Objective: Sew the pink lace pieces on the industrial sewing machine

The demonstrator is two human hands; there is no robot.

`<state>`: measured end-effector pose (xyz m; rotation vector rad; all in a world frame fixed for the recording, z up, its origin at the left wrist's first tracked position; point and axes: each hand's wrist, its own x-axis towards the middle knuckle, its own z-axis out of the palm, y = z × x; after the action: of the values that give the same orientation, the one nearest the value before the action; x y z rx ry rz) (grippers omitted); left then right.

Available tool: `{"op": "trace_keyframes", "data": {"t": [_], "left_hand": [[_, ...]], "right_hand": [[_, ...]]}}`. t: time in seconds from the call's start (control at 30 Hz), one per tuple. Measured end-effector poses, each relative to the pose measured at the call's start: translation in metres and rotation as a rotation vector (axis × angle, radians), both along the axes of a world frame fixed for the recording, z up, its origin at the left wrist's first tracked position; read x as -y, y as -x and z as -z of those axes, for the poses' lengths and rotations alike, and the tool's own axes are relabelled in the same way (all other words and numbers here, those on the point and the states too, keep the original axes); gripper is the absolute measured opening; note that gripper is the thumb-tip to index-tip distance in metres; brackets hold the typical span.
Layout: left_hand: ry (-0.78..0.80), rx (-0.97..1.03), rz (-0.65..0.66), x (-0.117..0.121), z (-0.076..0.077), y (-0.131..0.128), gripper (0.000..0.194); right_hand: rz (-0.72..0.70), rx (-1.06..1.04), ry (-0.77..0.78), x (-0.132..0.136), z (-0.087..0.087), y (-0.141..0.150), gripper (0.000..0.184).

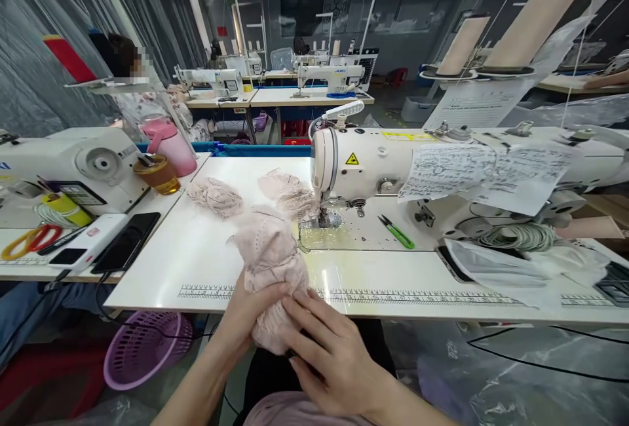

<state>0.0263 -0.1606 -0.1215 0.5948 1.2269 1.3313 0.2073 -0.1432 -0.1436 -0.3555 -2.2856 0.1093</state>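
A bunched piece of pale pink fabric (pixel 268 249) hangs over the table's front edge, between both my hands. My left hand (pixel 248 311) is closed on its left side, the thumb lying across the top. From the right, my right hand (pixel 329 354) grips the lower part of the same cloth with bent fingers. Just beyond stands a white sewing machine (pixel 363 157), its needle area near more crumpled pink fabric (pixel 287 193). Another gathered pink bundle (pixel 215 196) lies to the left on the white table (pixel 162 249).
Green thread snips (pixel 397 232) lie on the machine bed. A printed ruler (pixel 393 296) runs along the table's front edge. On the left are a phone (pixel 126 242), orange-handled scissors (pixel 29 242) and a pink jug (pixel 170 145). A purple basket (pixel 147 350) stands below.
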Motion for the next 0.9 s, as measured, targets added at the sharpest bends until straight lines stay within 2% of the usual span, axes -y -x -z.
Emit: {"op": "trace_keyframes", "data": {"t": [0.1,0.17,0.23,0.3,0.4,0.47,0.5,0.67,0.8,0.9], "left_hand": [[-0.050,-0.389,0.026,-0.006,-0.005,0.009,0.073],[-0.059,-0.609,0.119,-0.010,-0.006,0.014,0.069],[-0.031,-0.794,0.229,-0.012,-0.008,0.018,0.061],[0.044,-0.966,0.344,-0.013,-0.012,0.022,0.051],[0.139,-1.162,0.468,-0.014,-0.018,0.028,0.038],[0.160,-1.205,0.515,-0.017,-0.019,0.033,0.035],[0.159,-1.206,0.525,-0.018,-0.020,0.035,0.035],[0.143,-1.211,0.554,-0.029,-0.022,0.038,0.036],[0.202,-1.291,0.567,-0.034,-0.026,0.033,0.035],[0.213,-1.314,0.571,-0.035,-0.026,0.030,0.032]], "right_hand": [[0.061,-0.084,0.020,-0.004,-0.021,-0.005,0.039],[0.125,-0.106,0.008,-0.013,-0.034,0.002,0.033],[0.158,-0.024,0.017,-0.026,-0.042,0.014,0.024],[0.165,0.030,0.122,-0.041,-0.042,0.025,0.023],[0.149,-0.007,0.401,-0.057,-0.036,0.033,0.015],[0.140,-0.028,0.510,-0.059,-0.032,0.033,0.011],[0.147,-0.039,0.510,-0.056,-0.029,0.033,0.010],[0.216,-0.014,0.300,-0.036,-0.015,0.035,0.012],[0.292,0.032,0.386,-0.034,-0.002,0.041,0.006],[0.311,0.051,0.448,-0.038,0.001,0.044,0.004]]}}
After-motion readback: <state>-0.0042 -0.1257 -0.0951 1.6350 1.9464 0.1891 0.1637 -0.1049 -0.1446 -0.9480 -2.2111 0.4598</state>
